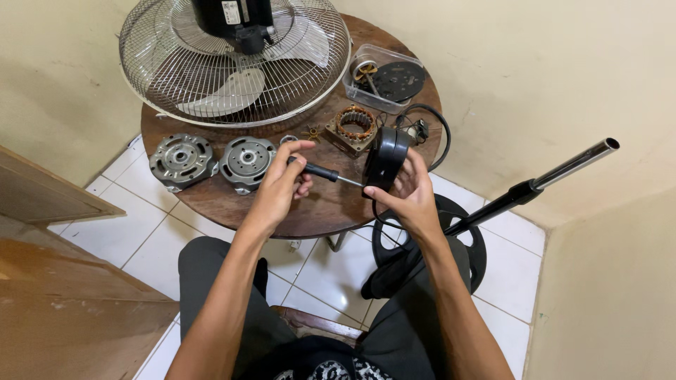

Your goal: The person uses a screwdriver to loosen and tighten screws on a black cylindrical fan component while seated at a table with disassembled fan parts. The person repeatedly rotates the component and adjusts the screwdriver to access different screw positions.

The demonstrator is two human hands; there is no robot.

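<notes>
Gripping a black-handled screwdriver (320,171), the left hand (280,184) has its fingers clamped around the handle, with the metal tip pointing at a black motor cover (384,159). The right hand (412,197) holds that cover on edge, fingers clamped around its lower rim, just above the near edge of the round wooden tabletop (324,207). Beyond the cover lies a copper-wound stator (354,124); left of the cover rest two grey metal housings (215,161). Behind them sits a wire fan guard (232,63).
</notes>
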